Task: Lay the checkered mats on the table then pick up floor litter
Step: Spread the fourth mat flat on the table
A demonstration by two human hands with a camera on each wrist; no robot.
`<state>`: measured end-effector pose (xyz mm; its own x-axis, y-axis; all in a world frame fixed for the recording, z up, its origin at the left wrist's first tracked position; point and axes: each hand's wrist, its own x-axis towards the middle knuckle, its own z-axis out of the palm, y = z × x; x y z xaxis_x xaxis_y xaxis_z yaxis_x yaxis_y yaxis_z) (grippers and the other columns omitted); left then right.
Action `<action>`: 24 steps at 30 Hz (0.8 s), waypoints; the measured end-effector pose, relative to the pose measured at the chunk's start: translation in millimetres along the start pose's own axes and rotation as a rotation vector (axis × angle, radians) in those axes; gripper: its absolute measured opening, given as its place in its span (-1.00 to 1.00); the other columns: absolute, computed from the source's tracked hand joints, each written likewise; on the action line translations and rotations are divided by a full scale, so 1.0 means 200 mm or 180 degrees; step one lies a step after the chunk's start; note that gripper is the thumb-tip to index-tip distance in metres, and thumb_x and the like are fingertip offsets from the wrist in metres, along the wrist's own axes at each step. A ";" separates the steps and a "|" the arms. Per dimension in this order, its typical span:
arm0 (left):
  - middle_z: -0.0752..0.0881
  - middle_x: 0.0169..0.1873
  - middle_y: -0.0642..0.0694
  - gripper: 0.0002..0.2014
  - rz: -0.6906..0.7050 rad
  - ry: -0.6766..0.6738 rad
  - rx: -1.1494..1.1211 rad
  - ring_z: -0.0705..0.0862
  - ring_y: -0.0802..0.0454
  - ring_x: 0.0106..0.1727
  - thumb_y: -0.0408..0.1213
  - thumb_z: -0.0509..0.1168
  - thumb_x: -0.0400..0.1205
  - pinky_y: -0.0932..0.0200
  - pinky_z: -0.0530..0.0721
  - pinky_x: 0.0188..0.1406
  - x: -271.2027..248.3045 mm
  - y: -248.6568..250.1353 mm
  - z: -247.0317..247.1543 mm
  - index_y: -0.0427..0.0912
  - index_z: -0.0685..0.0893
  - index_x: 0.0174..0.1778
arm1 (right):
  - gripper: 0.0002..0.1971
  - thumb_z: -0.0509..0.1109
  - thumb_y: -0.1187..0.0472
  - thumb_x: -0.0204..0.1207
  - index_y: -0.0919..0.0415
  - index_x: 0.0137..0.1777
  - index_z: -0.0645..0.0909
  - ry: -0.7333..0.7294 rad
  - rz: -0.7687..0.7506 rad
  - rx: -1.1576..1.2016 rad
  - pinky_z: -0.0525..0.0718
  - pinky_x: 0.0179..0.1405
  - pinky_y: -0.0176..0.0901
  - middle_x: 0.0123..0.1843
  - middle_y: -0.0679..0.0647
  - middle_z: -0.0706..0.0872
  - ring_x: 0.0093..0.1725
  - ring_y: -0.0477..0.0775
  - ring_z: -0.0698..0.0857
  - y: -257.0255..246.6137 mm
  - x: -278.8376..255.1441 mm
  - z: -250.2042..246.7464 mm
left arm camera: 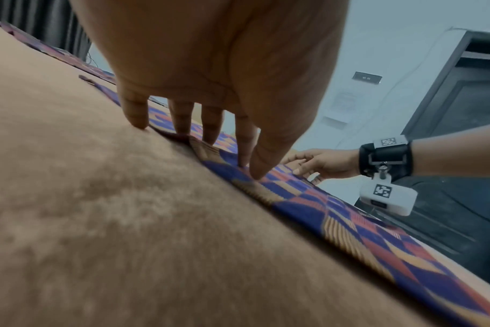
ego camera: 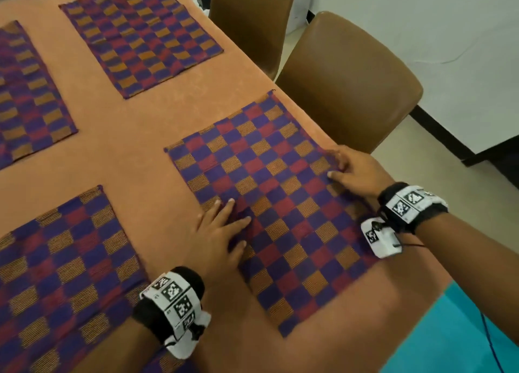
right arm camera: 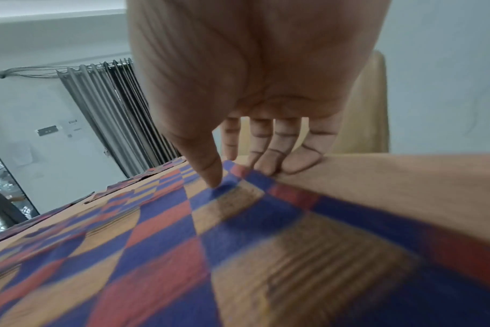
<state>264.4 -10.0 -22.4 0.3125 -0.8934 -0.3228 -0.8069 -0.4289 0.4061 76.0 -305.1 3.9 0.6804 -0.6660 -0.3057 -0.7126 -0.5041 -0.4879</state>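
four checkered mats [ego camera: 269, 204], two chairs [ego camera: 348, 80], one table [ego camera: 134, 136]

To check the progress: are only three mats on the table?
No, the head view shows four checkered mats lying on the table.

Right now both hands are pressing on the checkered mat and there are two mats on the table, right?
Not quite. Both the left hand and the right hand do press on the near mat, but the head view shows four checkered mats on the table, not two.
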 end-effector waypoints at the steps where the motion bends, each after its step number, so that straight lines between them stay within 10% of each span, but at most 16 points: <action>1: 0.00 0.69 0.05 -0.43 -0.0010 -0.0032 0.0085 -0.12 -0.03 0.71 0.13 0.08 0.57 -0.19 -0.08 0.63 -0.02 0.02 0.02 0.29 0.29 0.56 | -0.52 0.40 0.09 0.58 -0.15 0.47 0.43 -0.0055 0.0059 -0.0016 0.47 -0.06 -0.13 -0.11 -0.17 0.59 -0.01 0.05 0.62 0.03 -0.07 0.00; 20: -0.30 0.68 -0.07 -0.07 -0.0009 -0.0581 0.0892 -0.32 -0.25 0.67 0.41 0.23 0.43 -0.44 -0.07 0.57 -0.14 0.24 0.10 0.30 -0.09 0.64 | -0.54 0.39 0.16 0.56 -0.12 0.45 0.46 0.0207 0.0759 -0.0005 0.60 -0.01 -0.16 0.23 0.03 0.71 0.15 0.14 0.68 0.27 -0.46 0.02; 24: -0.22 0.69 -0.06 -0.10 -0.0023 -0.0647 0.1159 -0.20 -0.24 0.69 0.43 0.18 0.45 -0.36 0.03 0.56 -0.23 0.33 0.14 0.29 -0.09 0.65 | -0.49 0.38 0.06 0.45 -0.06 0.43 0.46 0.0555 0.0429 -0.0978 0.67 0.01 0.07 0.22 0.11 0.63 0.17 0.24 0.61 0.24 -0.63 0.04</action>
<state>181.7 6.0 -5.2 0.2428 -0.8303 -0.5016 -0.9410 -0.3273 0.0863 -41.8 -241.6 13.1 0.5567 -0.8078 -0.1938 -0.8297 -0.5295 -0.1767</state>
